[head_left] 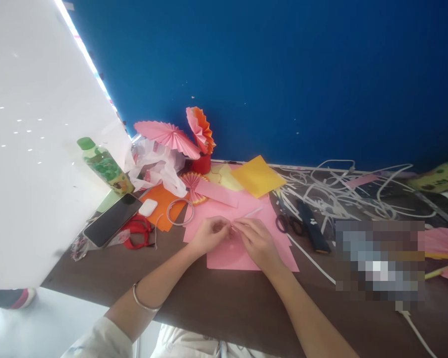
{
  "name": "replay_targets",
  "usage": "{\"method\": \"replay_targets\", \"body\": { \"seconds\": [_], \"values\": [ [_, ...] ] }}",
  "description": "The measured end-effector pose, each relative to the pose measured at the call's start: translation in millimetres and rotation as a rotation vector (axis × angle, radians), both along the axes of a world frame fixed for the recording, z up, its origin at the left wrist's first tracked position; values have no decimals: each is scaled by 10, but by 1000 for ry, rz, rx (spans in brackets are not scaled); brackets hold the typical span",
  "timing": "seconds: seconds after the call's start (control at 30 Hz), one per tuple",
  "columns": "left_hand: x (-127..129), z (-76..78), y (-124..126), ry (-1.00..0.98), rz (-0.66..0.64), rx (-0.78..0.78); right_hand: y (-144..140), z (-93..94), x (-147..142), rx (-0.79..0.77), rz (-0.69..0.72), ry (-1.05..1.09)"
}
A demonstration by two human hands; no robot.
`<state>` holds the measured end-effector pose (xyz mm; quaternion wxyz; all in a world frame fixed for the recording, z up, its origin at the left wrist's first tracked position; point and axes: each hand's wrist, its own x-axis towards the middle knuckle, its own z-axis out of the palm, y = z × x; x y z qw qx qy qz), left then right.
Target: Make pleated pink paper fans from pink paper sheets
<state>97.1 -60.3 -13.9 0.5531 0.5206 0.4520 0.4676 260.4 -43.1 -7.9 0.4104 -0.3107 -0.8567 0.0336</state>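
Note:
Over a stack of pink paper [227, 259], my left hand [211, 234] and my right hand [257, 239] meet at the fingertips. Both are closed in a pinch; whatever lies between the fingers is too small to make out. A thin whitish strip [254, 213] shows just beyond my right fingers, and I cannot tell whether it is held. Behind the hands lie a folded pink paper strip [217, 193] and a pleated pink paper fan [192, 185]. A roll of tape or ring [179, 223] sits left of my left hand.
Scissors [289, 224] and a dark box cutter [313, 228] lie to the right, before tangled white strips [313, 196]. Yellow paper [259, 176] and pleated fans [168, 135] are at the back. Leftward are a phone [113, 220], a bottle [106, 166] and orange paper [164, 209].

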Motion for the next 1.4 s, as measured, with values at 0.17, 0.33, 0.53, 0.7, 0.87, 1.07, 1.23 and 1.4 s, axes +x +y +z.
{"method": "replay_targets", "body": {
  "seconds": [0.17,0.33,0.53,0.7,0.87,1.07,1.23,1.4],
  "values": [
    [0,17,-2,-43,6,-41,-12,-4,-12,17,11,-5],
    [19,40,3,-95,33,-77,-4,-18,-12,19,-4,-12],
    [35,59,6,-107,43,-106,-22,11,8,103,-9,-99],
    [40,54,4,-119,56,-114,-37,61,0,124,-9,-184],
    [45,44,3,-143,55,-127,-30,21,-27,104,-18,-144],
    [49,50,0,-130,57,-156,-6,-69,-33,16,-20,-72],
    [48,59,-4,-138,63,-148,9,-32,9,11,35,-88],
    [49,65,-12,-128,65,-140,1,-4,32,43,71,-133]
  ]
}}
